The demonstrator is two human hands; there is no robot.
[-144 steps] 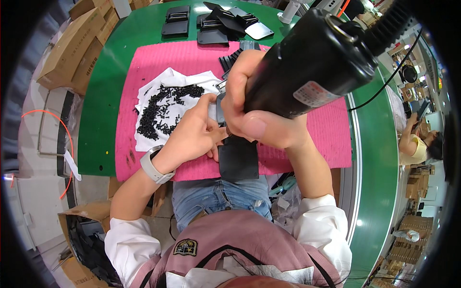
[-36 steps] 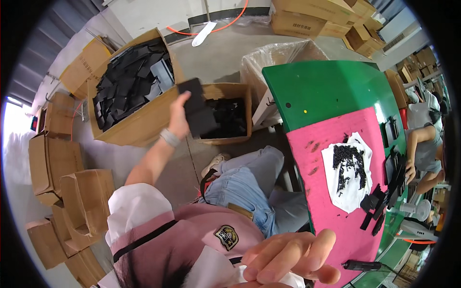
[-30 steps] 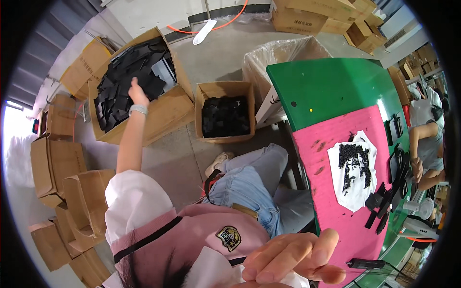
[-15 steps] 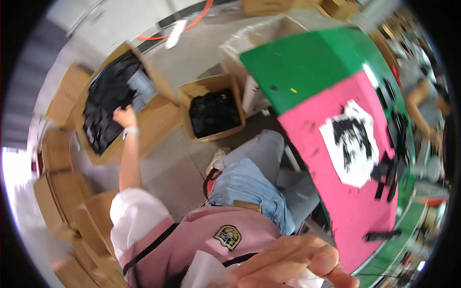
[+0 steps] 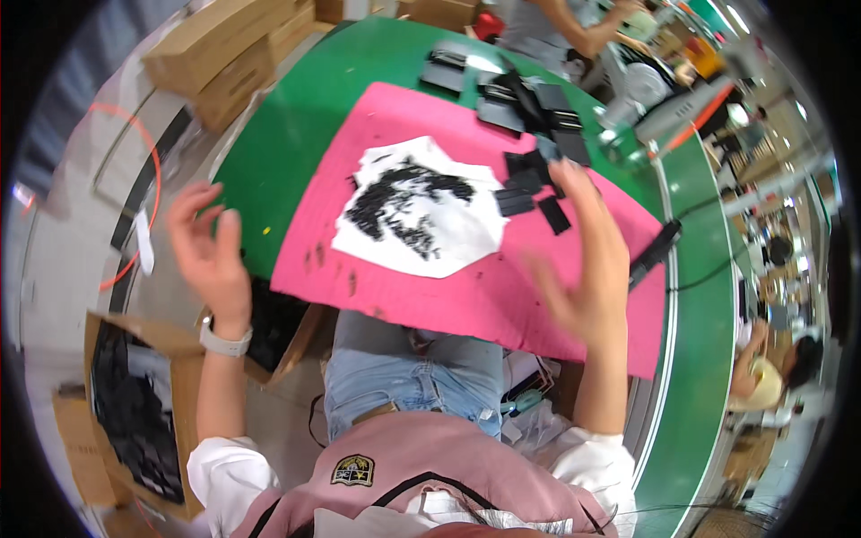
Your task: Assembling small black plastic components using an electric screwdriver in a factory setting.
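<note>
Green table point(image 5: 296, 134) across upper half of frame, curved edge at left, pink mat point(image 5: 502, 287) on top. Grey floor at left with orange cable point(image 5: 148, 179). Brown boxes point(image 5: 242, 45) stacked upper left. Another person's arms point(image 5: 583, 27) at top edge, another person point(image 5: 762, 377) seated at right edge.

Open cardboard box point(image 5: 134, 412) lower left, full of flat black parts. Second open box point(image 5: 278, 327) under table edge, dark contents, mostly hidden by left forearm.

White sheet point(image 5: 466, 242) mid-mat, heaped with small black pieces point(image 5: 404, 202). Flat black plates point(image 5: 538, 179) scattered upper right of sheet, more at top of table. Black power tool point(image 5: 655, 251) with cable lying at right of mat. Silver fixture point(image 5: 664, 117) upper right.

Left hand point(image 5: 211, 260) raised at left of frame, off the table, fingers spread wide, empty; white watch point(image 5: 224, 341) on wrist. Right hand point(image 5: 587, 269) blurred, over right part of mat, fingers open, empty, fingertips just beside black plates, partly blocking view of mat.
</note>
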